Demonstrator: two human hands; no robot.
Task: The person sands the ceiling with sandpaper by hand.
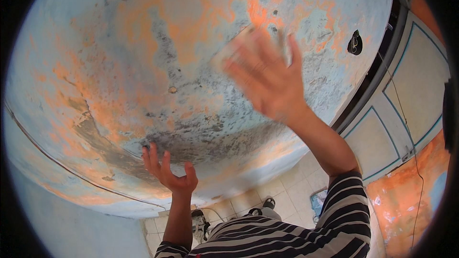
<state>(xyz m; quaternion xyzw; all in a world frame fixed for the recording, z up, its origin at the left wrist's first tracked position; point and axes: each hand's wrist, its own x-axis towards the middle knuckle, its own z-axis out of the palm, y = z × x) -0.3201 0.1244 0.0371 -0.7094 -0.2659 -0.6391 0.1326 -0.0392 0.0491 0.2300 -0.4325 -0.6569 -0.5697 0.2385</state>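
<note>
Beige sheet (222, 58) under right hand (270, 79), wall edge (376, 53) well apart.

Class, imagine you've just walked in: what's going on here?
A person in a striped shirt faces a worn blue wall with orange and dark patches. The right hand, blurred, is spread over a pale flat piece at the wall; the blur hides exactly what it is. The left hand is open and holds nothing, its fingers close to the lower wall; whether they touch is unclear.
</note>
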